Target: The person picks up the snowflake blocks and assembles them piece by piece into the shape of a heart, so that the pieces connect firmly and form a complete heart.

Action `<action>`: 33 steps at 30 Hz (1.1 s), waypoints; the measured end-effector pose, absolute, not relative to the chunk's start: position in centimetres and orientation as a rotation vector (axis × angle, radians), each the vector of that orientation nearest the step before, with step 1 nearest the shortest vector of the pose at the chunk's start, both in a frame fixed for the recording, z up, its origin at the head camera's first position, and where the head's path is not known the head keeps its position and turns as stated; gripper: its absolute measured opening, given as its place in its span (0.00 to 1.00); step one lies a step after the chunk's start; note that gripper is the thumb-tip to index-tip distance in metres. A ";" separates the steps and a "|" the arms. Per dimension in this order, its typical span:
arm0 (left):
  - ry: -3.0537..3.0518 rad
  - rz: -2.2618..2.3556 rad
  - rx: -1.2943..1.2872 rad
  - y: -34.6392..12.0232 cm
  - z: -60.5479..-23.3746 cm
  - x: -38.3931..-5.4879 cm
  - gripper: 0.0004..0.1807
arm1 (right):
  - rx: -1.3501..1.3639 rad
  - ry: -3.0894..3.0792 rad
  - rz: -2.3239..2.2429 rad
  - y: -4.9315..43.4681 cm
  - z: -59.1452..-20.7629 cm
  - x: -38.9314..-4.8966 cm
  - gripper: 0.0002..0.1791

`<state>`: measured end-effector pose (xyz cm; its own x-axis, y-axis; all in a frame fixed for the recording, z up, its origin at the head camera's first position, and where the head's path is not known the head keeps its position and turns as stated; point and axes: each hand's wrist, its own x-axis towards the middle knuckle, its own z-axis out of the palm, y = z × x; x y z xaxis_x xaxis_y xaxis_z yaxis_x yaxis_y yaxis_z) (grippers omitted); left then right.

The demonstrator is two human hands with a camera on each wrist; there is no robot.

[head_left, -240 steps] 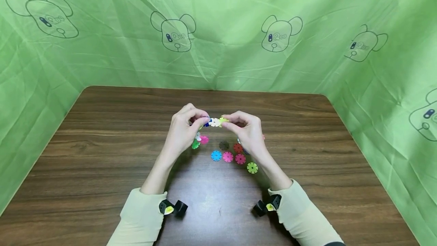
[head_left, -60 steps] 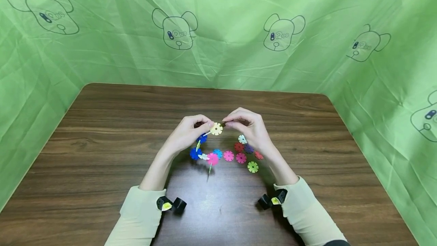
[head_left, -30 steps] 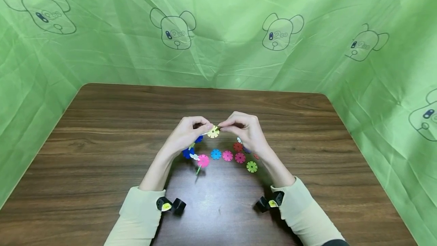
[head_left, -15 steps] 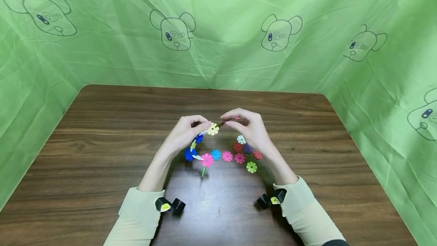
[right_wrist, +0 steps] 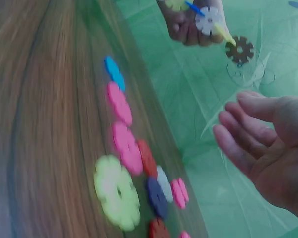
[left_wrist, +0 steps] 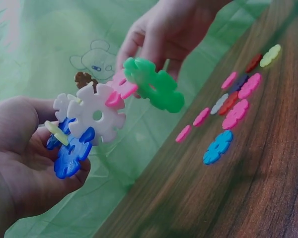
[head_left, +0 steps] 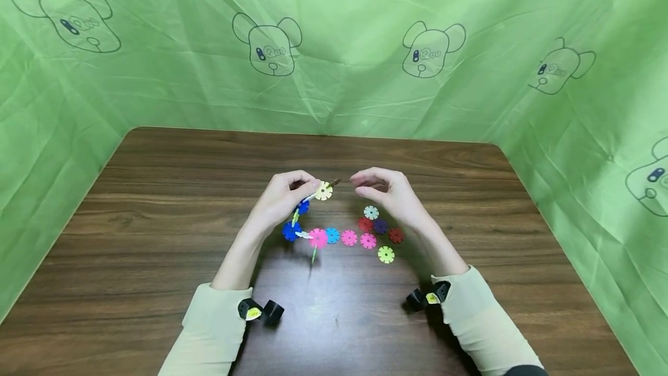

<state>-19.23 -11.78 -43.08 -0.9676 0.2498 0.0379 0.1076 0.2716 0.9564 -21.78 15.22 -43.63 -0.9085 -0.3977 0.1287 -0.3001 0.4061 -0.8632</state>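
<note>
Facing a green curtain [head_left: 339, 103] printed with outlined animal heads, across a brown wood-grain table [head_left: 334, 335]. Pinching a linked chain [head_left: 291, 231] of colored discs with the left hand [head_left: 279, 199], close beside the pale yellow disc [head_left: 326, 193], just as a second ago. No longer pinching the brown disc [head_left: 335, 183] with the right hand [head_left: 388, 193]; now holding nothing there, with fingers loosely bent and a gap between fingertips and disc. Jutting, in the case of the brown disc, from the pale yellow disc at the chain's upper end; eight seconds ago, lying on the table.

Showing in the left wrist view: the broad face of the green disc [left_wrist: 160, 90] at the chain's other end, seen only as a thin edge from the head. Showing in the right wrist view: the toothed round face of the brown disc, likewise edge-on from the head. Visible from both wrists yet not from the head: far pink discs [right_wrist: 179, 193] on the table.

Scattered loose to the right of the chain: a blue disc [head_left: 334, 238], two near pink discs [head_left: 348, 241], red [head_left: 365, 224] and purple [head_left: 380, 226] discs side by side, and a lime disc [head_left: 386, 258]. Gleaming with reflected light toward the table's near side.
</note>
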 end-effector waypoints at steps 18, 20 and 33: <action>2.434 1.823 0.321 -11.8 -43.1 -19.2 0.13 | -0.757 2.598 -1.062 19.2 -46.6 -23.1 0.18; 2.439 1.821 0.318 -11.8 -43.1 -19.2 0.12 | -0.769 2.604 -1.055 19.4 -46.9 -23.2 0.18; 2.444 1.819 0.321 -11.8 -43.1 -19.2 0.12 | -0.788 2.675 -0.989 19.2 -47.5 -23.4 0.15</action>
